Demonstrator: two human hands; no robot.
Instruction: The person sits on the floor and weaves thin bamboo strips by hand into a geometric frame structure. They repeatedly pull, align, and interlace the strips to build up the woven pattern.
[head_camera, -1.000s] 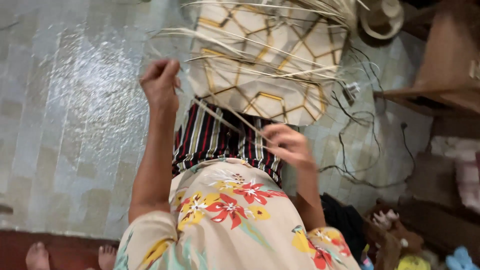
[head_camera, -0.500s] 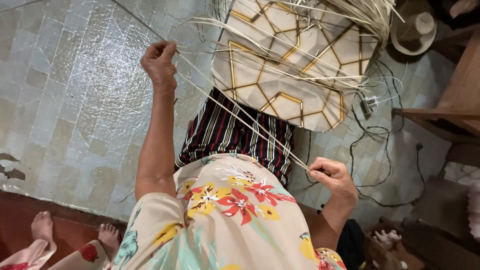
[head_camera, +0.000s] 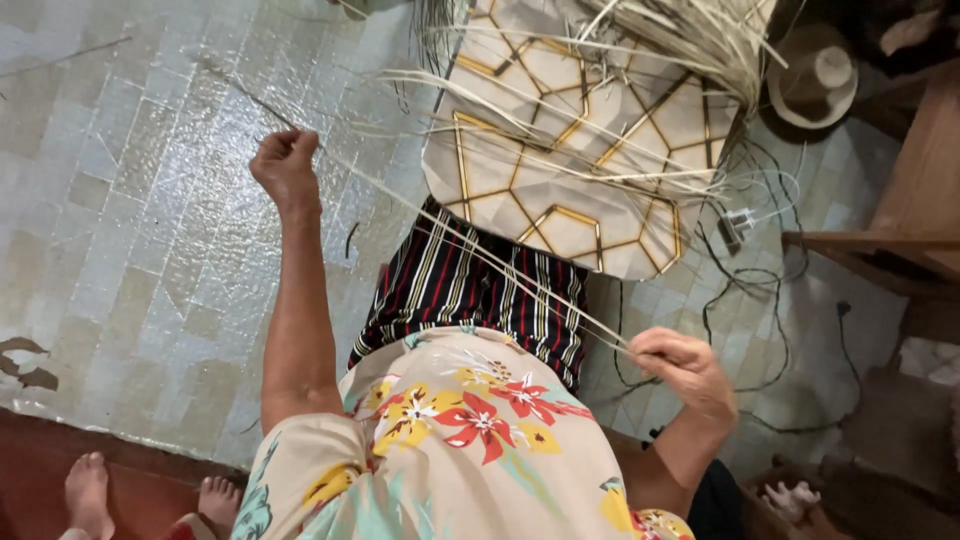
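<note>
The right hand pinches one end of a thin pale strip, low beside the floral dress. The strip runs taut up to the left hand, fisted around it. Beyond lies a patterned mat under loose straw

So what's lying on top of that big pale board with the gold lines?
A pile of long dry straw strips lies across the board, thickest at its far edge. The strips hide that part, so whatever is beneath them cannot be seen.
</note>
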